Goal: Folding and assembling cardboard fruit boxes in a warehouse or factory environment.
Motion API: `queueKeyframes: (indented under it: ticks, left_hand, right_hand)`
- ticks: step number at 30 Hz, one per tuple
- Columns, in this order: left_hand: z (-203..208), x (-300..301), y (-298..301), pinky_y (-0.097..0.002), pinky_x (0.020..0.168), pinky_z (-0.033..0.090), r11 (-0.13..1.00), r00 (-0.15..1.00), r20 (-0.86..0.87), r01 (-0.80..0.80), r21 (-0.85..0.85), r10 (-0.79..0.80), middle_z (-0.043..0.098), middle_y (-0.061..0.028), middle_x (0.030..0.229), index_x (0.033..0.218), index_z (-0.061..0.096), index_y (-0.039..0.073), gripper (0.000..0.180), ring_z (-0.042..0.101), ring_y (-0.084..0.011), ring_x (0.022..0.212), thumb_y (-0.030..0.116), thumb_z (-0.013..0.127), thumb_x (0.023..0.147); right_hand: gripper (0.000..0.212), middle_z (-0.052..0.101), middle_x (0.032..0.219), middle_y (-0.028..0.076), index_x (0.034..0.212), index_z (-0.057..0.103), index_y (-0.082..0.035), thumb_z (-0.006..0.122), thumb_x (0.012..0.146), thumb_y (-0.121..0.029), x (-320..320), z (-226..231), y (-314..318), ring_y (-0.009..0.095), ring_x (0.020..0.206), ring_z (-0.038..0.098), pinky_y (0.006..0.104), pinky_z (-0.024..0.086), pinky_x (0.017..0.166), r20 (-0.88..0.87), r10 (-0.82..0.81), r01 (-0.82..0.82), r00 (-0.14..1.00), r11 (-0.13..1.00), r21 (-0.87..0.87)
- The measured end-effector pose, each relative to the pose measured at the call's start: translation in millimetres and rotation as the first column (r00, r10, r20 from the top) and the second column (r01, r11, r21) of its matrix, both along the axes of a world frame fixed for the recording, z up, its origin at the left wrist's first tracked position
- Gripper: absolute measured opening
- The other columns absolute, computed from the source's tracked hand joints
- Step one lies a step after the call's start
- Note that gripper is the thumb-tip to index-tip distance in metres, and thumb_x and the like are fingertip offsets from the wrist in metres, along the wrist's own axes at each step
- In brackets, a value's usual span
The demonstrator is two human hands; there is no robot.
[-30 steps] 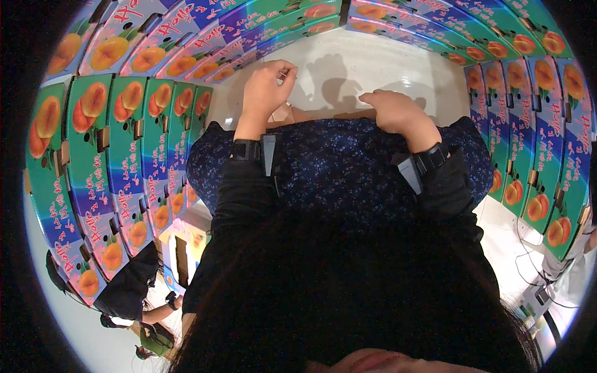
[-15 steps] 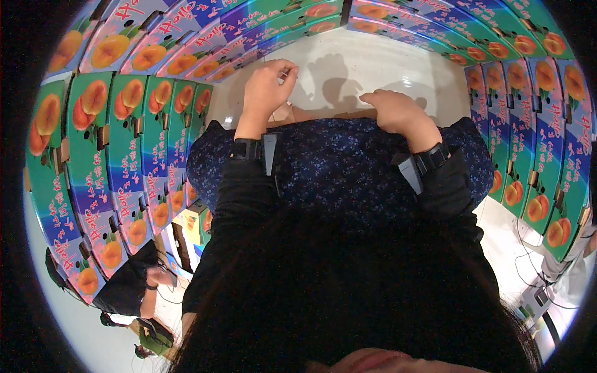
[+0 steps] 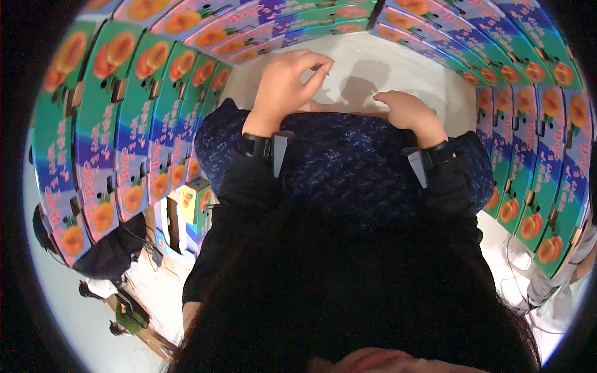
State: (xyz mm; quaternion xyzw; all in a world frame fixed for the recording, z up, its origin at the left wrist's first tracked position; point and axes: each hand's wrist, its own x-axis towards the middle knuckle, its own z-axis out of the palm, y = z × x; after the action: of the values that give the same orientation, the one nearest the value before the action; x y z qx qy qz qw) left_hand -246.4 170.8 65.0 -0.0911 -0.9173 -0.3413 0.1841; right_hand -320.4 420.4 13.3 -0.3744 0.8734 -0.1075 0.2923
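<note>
My left hand (image 3: 286, 86) is raised over the pale floor (image 3: 429, 62), in front of my lap. Its thumb and forefinger bend round and meet at the tips, leaving a gap inside the loop; nothing shows between them. On the other side, my right hand (image 3: 415, 114) hovers past the edge of the dark blue flowered skirt (image 3: 348, 149). One finger stretches toward the left, and the remaining fingers are partly hidden beneath the hand. Neither hand touches a box. Dark bands with grey pieces sit on the left wrist (image 3: 257, 145) and the right wrist (image 3: 442, 153).
Stacked cartons with fruit pictures rise on the left (image 3: 134, 124), at the back (image 3: 273, 25) and on the right (image 3: 528, 124). Behind on the left are a dark cloth (image 3: 115, 252) and another person in green (image 3: 130, 319). Thin cables (image 3: 513, 273) trail at the lower right.
My left hand has shifted right, its thumb and forefinger now bent toward the right. The right hand has moved slightly right and keeps its pose. The view has turned a little, shifting the cartons.
</note>
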Motion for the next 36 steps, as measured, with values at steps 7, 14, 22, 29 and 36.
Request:
queueKeyframes:
  ticks: [7, 14, 22, 29, 36]
  left_hand:
    - [56.3, 110.4, 3.8, -0.0340, 0.065, 0.045, 0.987, 0.947, -0.293, -0.153, -0.041, 0.134, 0.059, -0.0074, 0.068, 0.078, 0.065, 0.006, 0.012, 0.058, -0.0263, 0.067, 0.005, 0.069, 0.067]
    - [-31.1, 253.7, -78.9, -0.0356, 0.061, 0.038, 0.631, 0.578, -0.299, -0.766, 0.121, 0.759, 0.048, -0.0092, 0.073, 0.078, 0.049, 0.002, 0.018, 0.047, -0.0273, 0.066, 0.013, 0.064, 0.079]
    - [-166.1, 419.4, -167.6, -0.0447, 0.092, 0.035, -0.424, -0.398, -0.167, -0.747, -0.512, 0.902, 0.051, -0.0190, 0.117, 0.123, 0.046, 0.006, 0.079, 0.047, -0.0324, 0.111, 0.070, 0.040, 0.076]
    - [-131.2, 414.0, -177.2, -0.0492, 0.079, 0.042, -0.166, -0.054, -0.184, -0.716, -0.678, 0.982, 0.057, -0.0203, 0.102, 0.095, 0.058, 0.004, 0.072, 0.054, -0.0355, 0.096, 0.071, 0.048, 0.071]
    - [-106.5, 401.6, -230.4, -0.0425, 0.096, 0.036, 0.192, -0.198, 0.464, -0.722, -0.665, 0.863, 0.051, -0.0252, 0.119, 0.123, 0.049, 0.001, 0.103, 0.046, -0.0358, 0.116, 0.081, 0.052, 0.057]
  right_hand:
    - [0.047, 0.057, 0.111, 0.019, 0.117, 0.054, -0.010, 0.051, 0.070, -0.002, -7.6, -16.4, -1.7, 0.034, 0.105, 0.054, 0.0392, 0.044, 0.087, 0.062, -0.020, 0.013, 0.998, 0.994, 0.107]
    - [0.050, 0.056, 0.113, 0.019, 0.119, 0.053, -0.011, 0.052, 0.070, -0.001, -1.9, -24.1, -1.1, 0.034, 0.106, 0.053, 0.0389, 0.044, 0.087, 0.055, -0.035, 0.026, 0.998, 0.988, 0.152]
    - [0.050, 0.059, 0.110, 0.017, 0.119, 0.054, -0.012, 0.052, 0.070, -0.001, 15.8, -8.7, 2.4, 0.033, 0.103, 0.055, 0.0379, 0.044, 0.085, 0.028, -0.030, 0.027, 0.999, 0.994, 0.108]
    - [0.049, 0.060, 0.107, 0.016, 0.120, 0.053, -0.013, 0.055, 0.073, -0.002, 10.0, -18.9, 6.7, 0.032, 0.100, 0.056, 0.0371, 0.045, 0.083, 0.008, -0.031, 0.030, 0.999, 0.989, 0.145]
    - [0.049, 0.060, 0.109, 0.016, 0.119, 0.053, -0.013, 0.052, 0.072, 0.000, 12.4, -16.0, 0.2, 0.033, 0.102, 0.055, 0.0378, 0.045, 0.084, 0.040, -0.035, 0.026, 0.999, 0.981, 0.194]
